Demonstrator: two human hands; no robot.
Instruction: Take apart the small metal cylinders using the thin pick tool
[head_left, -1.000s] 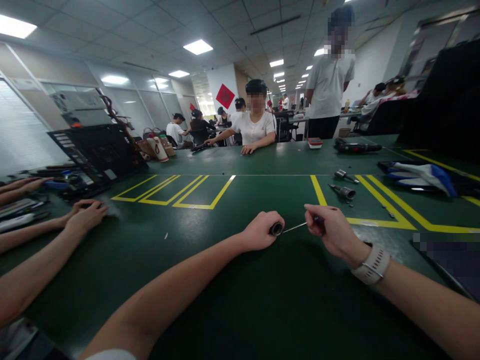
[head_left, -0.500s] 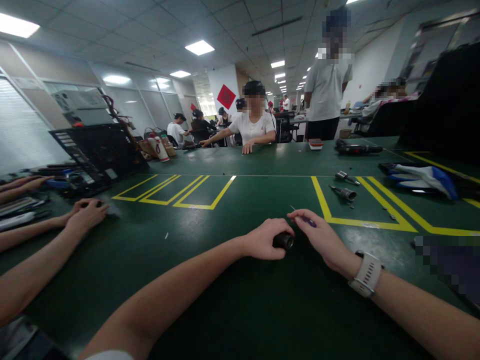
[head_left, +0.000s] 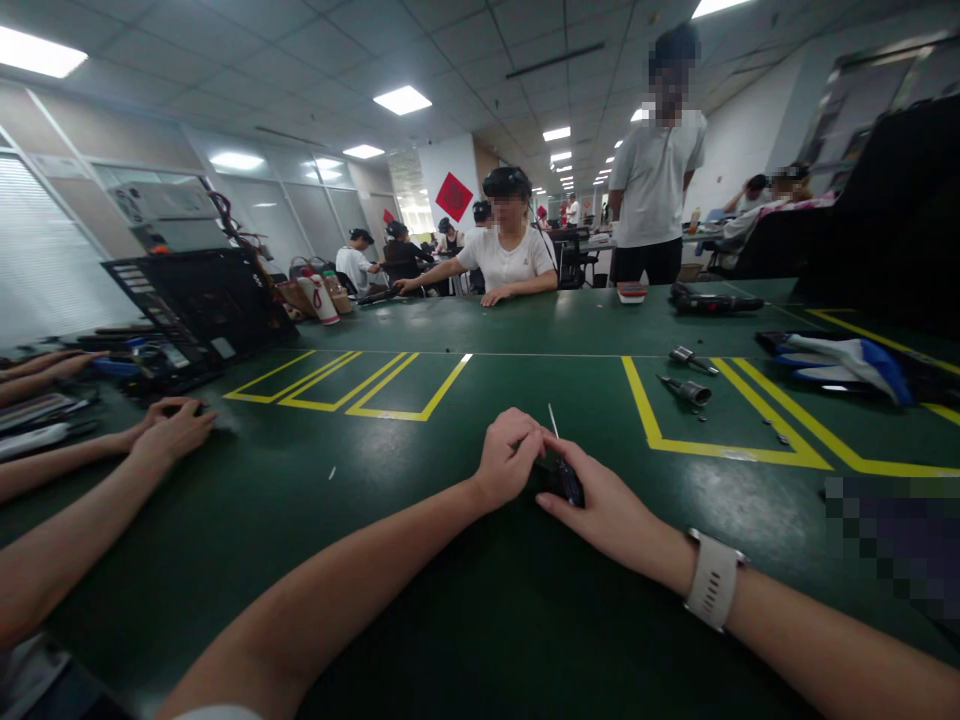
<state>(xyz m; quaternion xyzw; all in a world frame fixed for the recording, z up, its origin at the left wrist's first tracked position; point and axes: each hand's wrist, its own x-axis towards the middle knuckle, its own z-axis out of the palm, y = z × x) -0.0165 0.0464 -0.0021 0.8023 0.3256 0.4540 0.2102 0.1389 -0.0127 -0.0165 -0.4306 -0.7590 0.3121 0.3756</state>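
Across the green table point(head_left: 450, 600), yellow lines point(head_left: 652, 420); office ceiling lights point(head_left: 403, 99) overhead.

Worktop point(head_left: 465, 600) bare green between the person and both hands, open for passage. Left hand point(head_left: 510, 455) and right hand point(head_left: 600, 505) meet mid-worktop around a small screwdriver point(head_left: 564, 470), thin shaft tilted upward. Ahead-left: yellow-lined boxes point(head_left: 352, 385), flat, nothing standing there. Ahead-right: two small metal parts point(head_left: 686, 375) lie inside the yellow lines, loose bits near them. Far right: blue-and-white cloth point(head_left: 840, 358). Left flank: a co-worker's hand point(head_left: 169, 430) and forearms rest on the surface; behind them an opened black device point(head_left: 195, 310) blocks that side.
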